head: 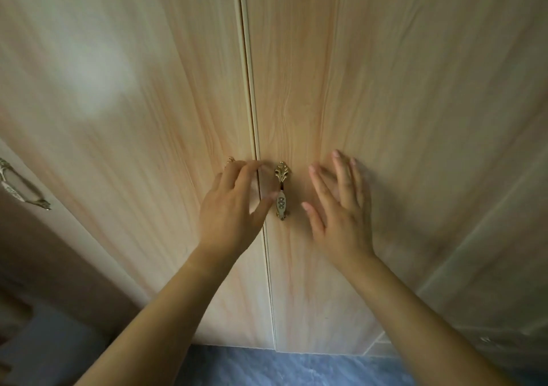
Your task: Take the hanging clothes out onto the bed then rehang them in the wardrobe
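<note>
Right hand (341, 207) open beside centre-frame handle (281, 191); left hand (231, 204) grip cannot be told. Probable fault: fingers slip off, wardrobe doors (385, 89) stay closed.

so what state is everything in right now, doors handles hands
left door, shut, flush with the right one
right door, shut
right door handle, free, no hand on it
left door handle, mostly hidden behind the left hand
left hand, over that handle, grip unclear
right hand, open, fingers spread by the right door
</note>
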A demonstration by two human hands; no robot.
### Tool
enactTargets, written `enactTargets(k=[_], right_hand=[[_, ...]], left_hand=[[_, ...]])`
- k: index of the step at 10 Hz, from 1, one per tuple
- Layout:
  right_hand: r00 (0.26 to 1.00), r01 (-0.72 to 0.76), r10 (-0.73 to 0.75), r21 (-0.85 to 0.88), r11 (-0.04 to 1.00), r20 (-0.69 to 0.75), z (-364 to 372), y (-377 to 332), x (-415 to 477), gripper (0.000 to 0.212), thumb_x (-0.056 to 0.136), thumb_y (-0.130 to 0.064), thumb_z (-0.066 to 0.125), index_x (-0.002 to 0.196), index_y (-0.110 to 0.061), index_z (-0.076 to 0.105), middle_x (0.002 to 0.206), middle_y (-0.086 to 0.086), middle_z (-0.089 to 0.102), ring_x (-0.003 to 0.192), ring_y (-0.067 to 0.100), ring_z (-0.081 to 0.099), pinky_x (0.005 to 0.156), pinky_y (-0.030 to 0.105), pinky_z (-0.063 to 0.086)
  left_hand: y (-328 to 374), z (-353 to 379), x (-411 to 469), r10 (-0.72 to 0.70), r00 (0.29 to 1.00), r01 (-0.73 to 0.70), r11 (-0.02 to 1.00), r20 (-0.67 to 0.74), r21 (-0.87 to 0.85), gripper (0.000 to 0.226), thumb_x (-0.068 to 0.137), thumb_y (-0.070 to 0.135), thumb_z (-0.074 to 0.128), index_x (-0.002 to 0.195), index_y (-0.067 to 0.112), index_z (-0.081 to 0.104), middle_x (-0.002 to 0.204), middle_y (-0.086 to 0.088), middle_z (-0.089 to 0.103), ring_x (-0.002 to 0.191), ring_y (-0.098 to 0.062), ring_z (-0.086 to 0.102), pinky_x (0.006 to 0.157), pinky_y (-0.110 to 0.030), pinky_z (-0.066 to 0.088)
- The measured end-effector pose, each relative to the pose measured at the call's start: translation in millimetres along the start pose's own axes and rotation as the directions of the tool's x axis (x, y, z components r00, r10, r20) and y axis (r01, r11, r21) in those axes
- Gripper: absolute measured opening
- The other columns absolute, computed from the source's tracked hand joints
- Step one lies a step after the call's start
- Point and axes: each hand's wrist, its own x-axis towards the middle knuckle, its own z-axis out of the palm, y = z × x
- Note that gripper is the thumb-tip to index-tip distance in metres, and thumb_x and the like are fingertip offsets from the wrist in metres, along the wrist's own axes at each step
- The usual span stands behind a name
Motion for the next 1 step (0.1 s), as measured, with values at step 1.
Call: enactTargets(k=[1], right_hand=[[0.998, -0.011, 0.013, -0.039, 0.999, 0.065, -23.5, -16.6, -16.2, 0.052, 0.092, -0.042, 0.042, 0.141, -0.023, 0.040, 0.152, 0.010, 0.027, 0.140, 0.028, 0.017, 0.108, 0.054, 0.022]], left_hand=[[-3.0, -15.7, -24.2, 0.041, 0.990, -0.053, 0.995, 0.138, 0.089, 0.060, 0.086, 0.062, 0.040, 0.130, 0.023, 0.047, 0.130, -0.003, 0.052, 0.116, -0.025, 0.050, 0.084, -0.038, 0.046]])
